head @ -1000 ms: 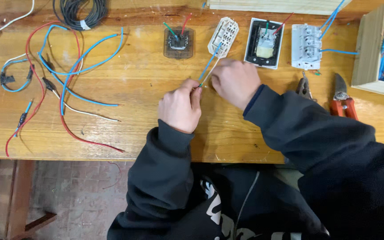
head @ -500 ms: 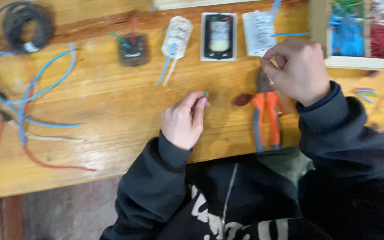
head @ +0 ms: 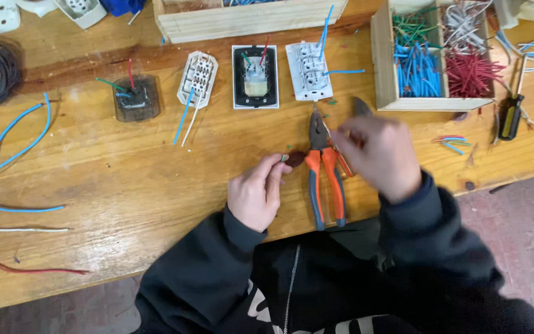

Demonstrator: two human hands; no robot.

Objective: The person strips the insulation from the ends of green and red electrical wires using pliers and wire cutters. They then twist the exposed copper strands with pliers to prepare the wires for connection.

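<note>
So the left hand [head: 256, 196] sat near the front edge of the wooden workbench [head: 125, 179], curled up, with thumb and forefinger pinched shut on a tiny green bit of wire [head: 285, 157] that just poked out past the fingertips, right above a dark knot in the wood. The orange-handled pliers [head: 325, 173] lay flat just to the right of that pinch, nose pointing toward the back edge, handles toward the front. The right hand [head: 378, 154] was blurry and hung over the bench just right of the pliers' head, fingers loosely bent; honestly couldn't tell if it had hold of anything or was touching the pliers. Further back there was a row of parts: a smoky clear module [head: 136, 98], a cream socket insert [head: 197, 78] with blue and white leads, a black-framed switch [head: 254, 77] and a white terminal block [head: 308, 71]. Toward the back right corner stood a wooden box [head: 383, 59] of cut wires in green, blue, red and white, with a screwdriver [head: 511, 116] beside it.
</note>
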